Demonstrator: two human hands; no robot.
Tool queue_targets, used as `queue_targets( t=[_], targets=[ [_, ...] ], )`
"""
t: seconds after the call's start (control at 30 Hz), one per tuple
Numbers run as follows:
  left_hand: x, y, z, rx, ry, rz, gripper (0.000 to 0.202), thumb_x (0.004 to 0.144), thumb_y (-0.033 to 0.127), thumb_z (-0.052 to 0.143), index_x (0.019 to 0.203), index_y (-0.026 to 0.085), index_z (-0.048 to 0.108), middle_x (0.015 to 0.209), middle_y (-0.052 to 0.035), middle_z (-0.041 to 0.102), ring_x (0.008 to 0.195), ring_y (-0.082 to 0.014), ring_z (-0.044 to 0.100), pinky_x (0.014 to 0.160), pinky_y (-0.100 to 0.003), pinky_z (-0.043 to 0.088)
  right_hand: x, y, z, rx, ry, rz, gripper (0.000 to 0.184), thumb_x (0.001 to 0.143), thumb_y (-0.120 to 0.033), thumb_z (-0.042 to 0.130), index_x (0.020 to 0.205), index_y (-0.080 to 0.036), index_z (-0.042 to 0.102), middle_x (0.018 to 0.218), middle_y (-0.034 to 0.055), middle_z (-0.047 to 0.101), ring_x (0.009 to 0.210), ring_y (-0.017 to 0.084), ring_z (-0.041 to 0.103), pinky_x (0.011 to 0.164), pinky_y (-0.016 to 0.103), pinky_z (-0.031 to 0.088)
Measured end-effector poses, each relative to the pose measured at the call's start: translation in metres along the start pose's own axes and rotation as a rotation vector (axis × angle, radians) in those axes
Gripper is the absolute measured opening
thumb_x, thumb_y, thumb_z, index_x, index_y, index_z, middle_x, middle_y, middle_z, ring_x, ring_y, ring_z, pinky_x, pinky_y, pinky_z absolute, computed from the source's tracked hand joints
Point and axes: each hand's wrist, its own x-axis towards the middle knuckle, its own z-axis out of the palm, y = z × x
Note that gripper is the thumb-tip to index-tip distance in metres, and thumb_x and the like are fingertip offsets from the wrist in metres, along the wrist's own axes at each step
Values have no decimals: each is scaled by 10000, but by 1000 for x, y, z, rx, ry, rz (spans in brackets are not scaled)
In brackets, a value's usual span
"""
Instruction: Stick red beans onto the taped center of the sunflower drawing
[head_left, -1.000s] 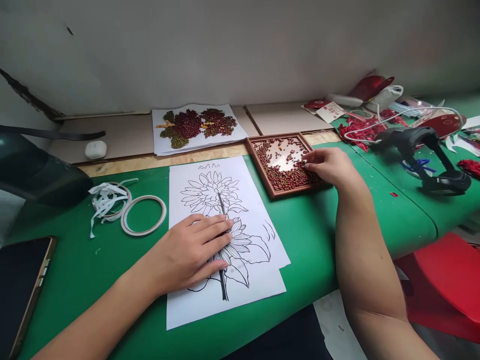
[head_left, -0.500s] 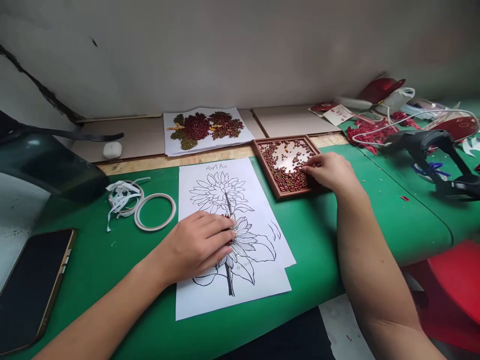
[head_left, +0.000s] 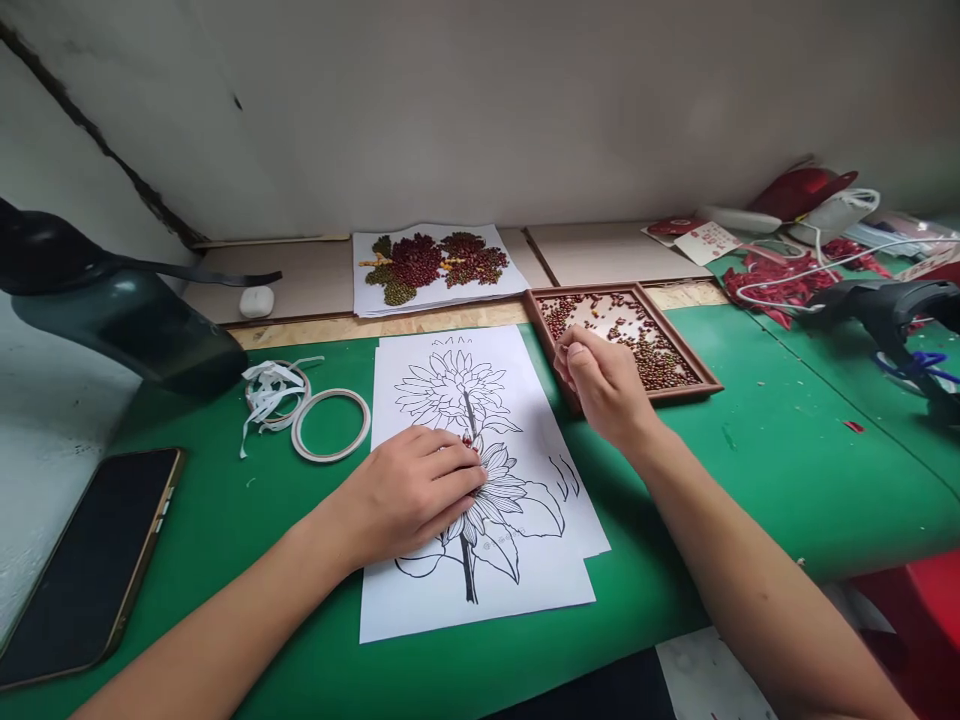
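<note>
A white sheet with a black line drawing of sunflowers (head_left: 405, 610) lies on the green table, over another sheet. My left hand (head_left: 420, 490) rests flat on the lower flower, fingers stretched out. A few small red beans (head_left: 468, 441) show beside its fingertips; anything under them is hidden. Over the left edge of a brown-framed tray (head_left: 701, 388), my right hand (head_left: 606, 388) is closed with its fingers curled together. What it holds, if anything, cannot be made out. Many red and greenish beans (head_left: 660, 365) lie in the tray, thickest toward the near side.
Behind the drawing lies a finished-looking bean picture (head_left: 416, 262) on paper. To the left are a tape roll (head_left: 300, 440), white strips (head_left: 268, 392), a phone (head_left: 90, 560) and a dark bottle (head_left: 135, 320). Red shreds (head_left: 776, 285) and a black strap frame (head_left: 892, 310) lie right.
My right hand has lifted from the beans at the tray's right side and moved left, its fingers now curled. My left hand stays on the drawing. The view has turned slightly right.
</note>
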Motion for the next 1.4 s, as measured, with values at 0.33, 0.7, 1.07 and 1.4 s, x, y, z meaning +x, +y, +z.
queue_targets(
  t=[0.33,0.7,1.07,1.4],
  targets=[
    [1,-1,2,10,33,-14,170,1021,183,603,1159,168,701,1191,-56,761,1105,-235,671,889,-410,591,17,36,6,-326,-15,110,239,980,-318,354,746,-267,365,808,68,540,779,245,507,701,364,373],
    [1,-2,2,14,28,-33,181,1027,191,596,1171,177,705,1194,-64,762,1112,-234,672,899,-418,587,6,16,15,-234,-121,108,269,1022,-367,339,798,-246,423,937,66,519,820,227,520,756,381,381],
    [1,-4,-1,9,18,-59,184,1020,190,597,1166,186,707,1186,-64,757,1105,-232,669,899,-411,579,2,13,13,-278,-56,78,183,1019,-348,433,875,-247,481,943,55,607,805,223,551,710,366,376],
    [2,-4,-1,-3,13,-65,175,1022,196,598,1158,183,706,1185,-65,758,1118,-232,667,908,-411,582,13,11,24,-372,-143,-220,216,1049,-247,376,1053,-233,592,1119,125,716,1082,331,590,944,511,464]
  ],
)
